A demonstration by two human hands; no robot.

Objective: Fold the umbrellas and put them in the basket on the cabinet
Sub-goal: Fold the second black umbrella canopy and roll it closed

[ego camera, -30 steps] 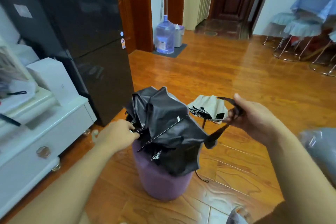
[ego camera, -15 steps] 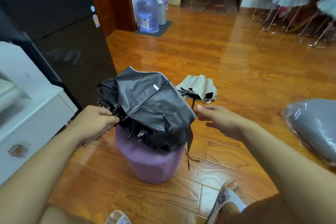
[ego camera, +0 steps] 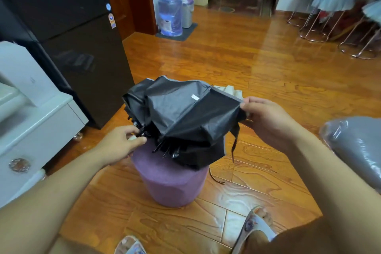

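A black folding umbrella point(ego camera: 181, 117), collapsed but with loose canopy, lies across a purple stool point(ego camera: 171, 183). My left hand point(ego camera: 121, 144) grips its ribs and handle end at the left. My right hand point(ego camera: 266, 121) pinches the grey-trimmed canopy edge at the right and holds it stretched out. The closing strap point(ego camera: 235, 142) hangs down below that edge. A beige umbrella point(ego camera: 231, 92) lies on the floor behind, mostly hidden by the black one. No basket shows in this view.
A white cabinet point(ego camera: 41, 130) stands at the left beside a black fridge point(ego camera: 72, 43). A grey plastic-wrapped bundle point(ego camera: 358, 146) lies at the right. A water jug point(ego camera: 170, 18) and metal-legged stools point(ego camera: 329, 16) stand farther back. My sandalled feet point(ego camera: 255, 227) are below the stool.
My right hand let go of the strap, came back to the umbrella and took hold of the canopy edge, pulling it out to the right. The camera tilted down.
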